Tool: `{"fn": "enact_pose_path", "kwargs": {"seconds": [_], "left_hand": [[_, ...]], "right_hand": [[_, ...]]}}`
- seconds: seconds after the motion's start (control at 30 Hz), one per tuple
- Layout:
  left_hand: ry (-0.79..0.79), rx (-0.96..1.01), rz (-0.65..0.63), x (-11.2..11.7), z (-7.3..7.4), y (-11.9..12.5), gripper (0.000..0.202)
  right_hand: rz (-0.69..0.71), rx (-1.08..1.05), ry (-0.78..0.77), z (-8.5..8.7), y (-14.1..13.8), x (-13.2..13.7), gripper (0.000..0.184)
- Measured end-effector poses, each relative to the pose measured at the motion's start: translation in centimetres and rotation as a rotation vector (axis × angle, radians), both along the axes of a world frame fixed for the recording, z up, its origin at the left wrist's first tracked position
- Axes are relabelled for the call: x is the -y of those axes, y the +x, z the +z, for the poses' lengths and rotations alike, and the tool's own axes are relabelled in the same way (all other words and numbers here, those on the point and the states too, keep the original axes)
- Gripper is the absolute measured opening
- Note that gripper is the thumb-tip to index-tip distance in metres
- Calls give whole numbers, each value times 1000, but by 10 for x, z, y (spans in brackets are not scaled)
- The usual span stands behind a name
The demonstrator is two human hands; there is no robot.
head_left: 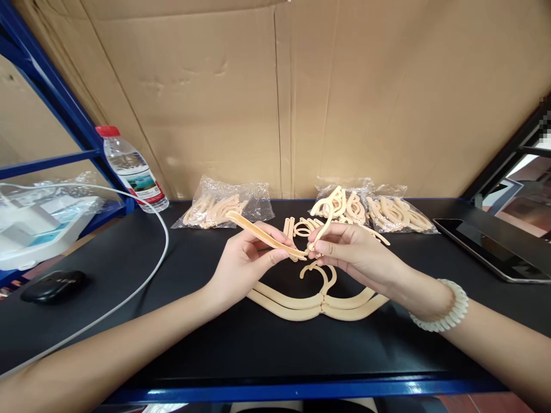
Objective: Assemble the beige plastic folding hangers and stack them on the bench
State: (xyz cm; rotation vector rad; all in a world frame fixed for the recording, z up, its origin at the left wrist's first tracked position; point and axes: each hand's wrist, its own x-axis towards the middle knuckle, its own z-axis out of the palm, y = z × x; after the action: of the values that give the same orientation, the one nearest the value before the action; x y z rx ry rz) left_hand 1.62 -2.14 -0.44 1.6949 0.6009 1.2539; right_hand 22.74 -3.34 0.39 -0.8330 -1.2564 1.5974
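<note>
Our fingers [275,257] pinch a hanger arm [259,234] and a hook [328,217].
Our left hand [241,259] clamps the arm, long, cream and gently bowed, its deeper-toned face edged by paler rims; our right hand [365,253] grips the slender, curved cream hook, their ends close together above the desk [206,350]. Nearer us lie two smooth, pale hangers [297,314]; beyond sit clear bags [258,198] of similarly coloured parts.
</note>
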Motion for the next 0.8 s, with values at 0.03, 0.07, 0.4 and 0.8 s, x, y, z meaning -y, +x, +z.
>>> {"fn": "enact_pose_path", "kwargs": {"seconds": [0.03, 0.07, 0.4, 0.8], "left_hand": [[4, -3, 0, 1, 0, 0, 12], [6, -4, 6, 1, -1, 0, 12], [-19, 16, 44, 1, -1, 1, 14], [19, -27, 40, 5, 0, 1, 13]], "right_hand": [[2, 9, 0, -1, 0, 0, 17], [6, 18, -1, -1, 0, 0, 17], [98, 76, -22, -1, -2, 3, 21], [75, 126, 32, -3, -1, 3, 18]]}}
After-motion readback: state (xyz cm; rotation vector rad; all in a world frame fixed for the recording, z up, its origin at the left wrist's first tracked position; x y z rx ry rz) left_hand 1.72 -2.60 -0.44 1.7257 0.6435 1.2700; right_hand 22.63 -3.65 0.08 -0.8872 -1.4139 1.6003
